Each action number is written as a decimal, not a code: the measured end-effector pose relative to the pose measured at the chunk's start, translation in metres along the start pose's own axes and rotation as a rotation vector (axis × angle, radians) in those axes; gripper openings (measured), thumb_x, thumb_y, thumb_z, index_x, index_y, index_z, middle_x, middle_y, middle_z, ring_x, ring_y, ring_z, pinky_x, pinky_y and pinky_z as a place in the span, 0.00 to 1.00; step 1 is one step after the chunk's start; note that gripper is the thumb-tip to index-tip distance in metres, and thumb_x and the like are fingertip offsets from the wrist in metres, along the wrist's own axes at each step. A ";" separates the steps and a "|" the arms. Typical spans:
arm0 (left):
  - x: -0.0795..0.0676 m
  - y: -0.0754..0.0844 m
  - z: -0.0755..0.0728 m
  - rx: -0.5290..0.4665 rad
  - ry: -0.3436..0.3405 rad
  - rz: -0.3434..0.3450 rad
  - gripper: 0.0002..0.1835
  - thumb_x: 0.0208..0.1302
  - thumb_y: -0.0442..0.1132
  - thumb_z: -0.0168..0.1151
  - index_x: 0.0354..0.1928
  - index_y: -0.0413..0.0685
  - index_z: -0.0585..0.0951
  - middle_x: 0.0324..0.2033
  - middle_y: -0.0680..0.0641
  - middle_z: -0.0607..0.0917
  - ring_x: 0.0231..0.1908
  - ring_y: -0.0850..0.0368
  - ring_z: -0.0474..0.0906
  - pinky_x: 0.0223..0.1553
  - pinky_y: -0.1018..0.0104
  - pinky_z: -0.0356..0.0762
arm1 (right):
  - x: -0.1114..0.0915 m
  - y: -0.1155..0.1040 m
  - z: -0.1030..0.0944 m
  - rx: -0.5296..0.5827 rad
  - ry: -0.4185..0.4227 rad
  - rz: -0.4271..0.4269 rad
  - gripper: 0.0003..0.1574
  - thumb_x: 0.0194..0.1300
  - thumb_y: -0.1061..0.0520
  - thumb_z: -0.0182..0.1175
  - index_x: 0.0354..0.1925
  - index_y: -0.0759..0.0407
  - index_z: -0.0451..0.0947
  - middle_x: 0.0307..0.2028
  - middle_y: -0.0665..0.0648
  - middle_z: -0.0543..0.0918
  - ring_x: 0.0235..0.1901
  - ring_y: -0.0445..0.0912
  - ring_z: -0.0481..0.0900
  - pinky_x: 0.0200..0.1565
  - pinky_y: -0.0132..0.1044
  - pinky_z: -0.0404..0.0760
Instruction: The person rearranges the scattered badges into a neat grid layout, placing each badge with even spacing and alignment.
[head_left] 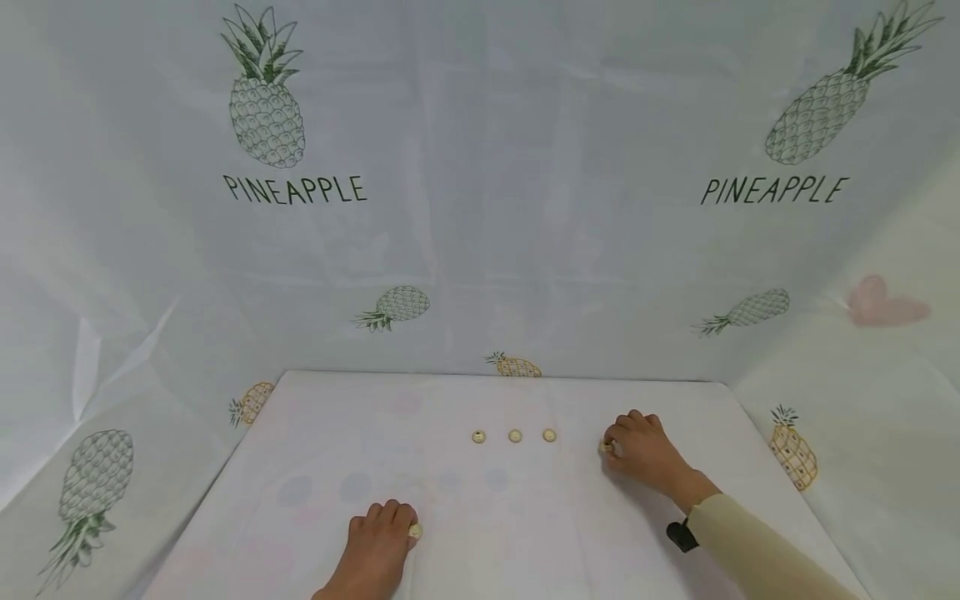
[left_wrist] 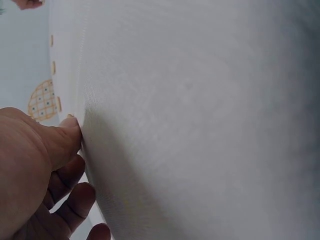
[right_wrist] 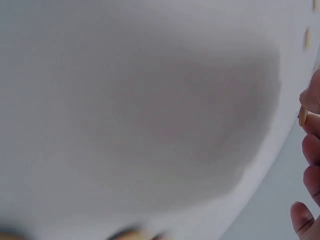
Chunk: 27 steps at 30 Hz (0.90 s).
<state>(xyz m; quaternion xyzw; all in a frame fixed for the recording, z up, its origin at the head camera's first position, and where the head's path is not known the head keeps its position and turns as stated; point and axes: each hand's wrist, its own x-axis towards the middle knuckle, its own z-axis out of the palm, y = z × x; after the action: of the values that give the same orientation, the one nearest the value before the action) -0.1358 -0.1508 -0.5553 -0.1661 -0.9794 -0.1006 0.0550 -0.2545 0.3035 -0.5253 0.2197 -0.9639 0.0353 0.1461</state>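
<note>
Three small round pale wooden discs, the left one (head_left: 478, 436), the middle one (head_left: 514, 436) and the right one (head_left: 550, 435), lie in a row toward the table's far side. To the right of this row my right hand (head_left: 647, 454) pinches another disc (right_wrist: 303, 116) between thumb and fingertip, low over the cloth. Nearer the front, my left hand (head_left: 377, 543) holds a disc (head_left: 415, 531) at its thumb side, close to the tabletop. In the left wrist view, the thumb largely hides that disc.
A white cloth with faint coloured spots covers the table (head_left: 510, 550). White curtain (head_left: 510, 208) printed with pineapples hangs behind and at both sides. A dark band (head_left: 681, 535) sits at the right wrist, beside a beige sleeve (head_left: 757, 546).
</note>
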 end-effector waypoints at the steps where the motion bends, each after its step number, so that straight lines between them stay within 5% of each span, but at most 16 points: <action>1: 0.000 -0.001 0.001 0.001 -0.005 -0.003 0.14 0.65 0.44 0.74 0.41 0.53 0.76 0.35 0.55 0.72 0.37 0.56 0.66 0.39 0.50 0.70 | 0.003 -0.009 0.000 0.004 0.008 -0.010 0.10 0.57 0.55 0.77 0.35 0.49 0.84 0.36 0.46 0.82 0.39 0.45 0.72 0.47 0.51 0.71; 10: 0.001 -0.001 0.000 -0.025 -0.044 -0.024 0.13 0.66 0.44 0.73 0.42 0.54 0.75 0.35 0.55 0.72 0.37 0.55 0.66 0.39 0.50 0.70 | 0.019 -0.064 0.010 0.021 -0.010 -0.128 0.11 0.58 0.52 0.77 0.38 0.51 0.85 0.37 0.47 0.82 0.40 0.44 0.71 0.49 0.50 0.73; 27: 0.001 -0.005 0.003 -0.028 -0.035 -0.001 0.15 0.65 0.45 0.75 0.43 0.54 0.76 0.35 0.56 0.71 0.36 0.57 0.64 0.41 0.49 0.71 | 0.025 -0.074 0.021 0.041 -0.075 -0.072 0.07 0.59 0.52 0.73 0.36 0.48 0.85 0.35 0.45 0.81 0.37 0.42 0.69 0.46 0.46 0.70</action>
<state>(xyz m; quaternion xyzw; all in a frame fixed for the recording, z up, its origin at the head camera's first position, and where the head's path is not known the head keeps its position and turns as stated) -0.1385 -0.1548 -0.5594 -0.1680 -0.9788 -0.1116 0.0355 -0.2494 0.2238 -0.5379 0.2584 -0.9592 0.0414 0.1066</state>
